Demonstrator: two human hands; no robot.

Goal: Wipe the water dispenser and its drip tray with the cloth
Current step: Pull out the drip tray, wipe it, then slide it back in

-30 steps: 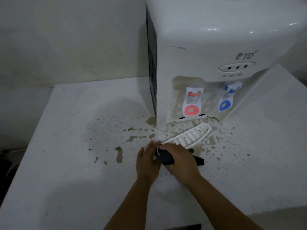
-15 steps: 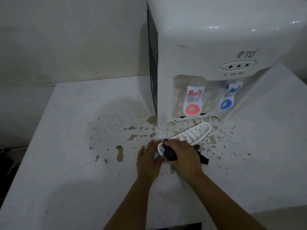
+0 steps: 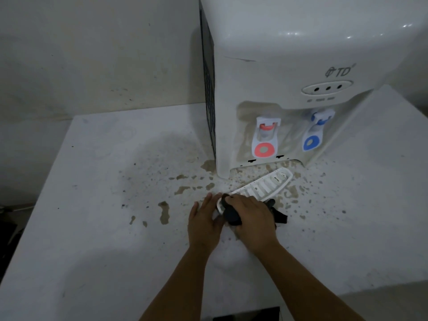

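Two hands work a dark cloth point(image 3: 231, 214) over a white drip tray point(image 3: 261, 187) pulled out in front of a tabletop water dispenser point(image 3: 289, 72).

The right hand point(image 3: 253, 220) has its fingers curled round the bunched cloth, pressing it on the tray's near-left end; the left hand point(image 3: 203, 224) lies beside it with fingers straight, touching that same end. The slotted tray sits askew on the stained tabletop point(image 3: 97, 228), its far end toward the dispenser's base, below the red tap point(image 3: 265, 141) and blue tap point(image 3: 315, 133). The dispenser stands at the tabletop's far edge.
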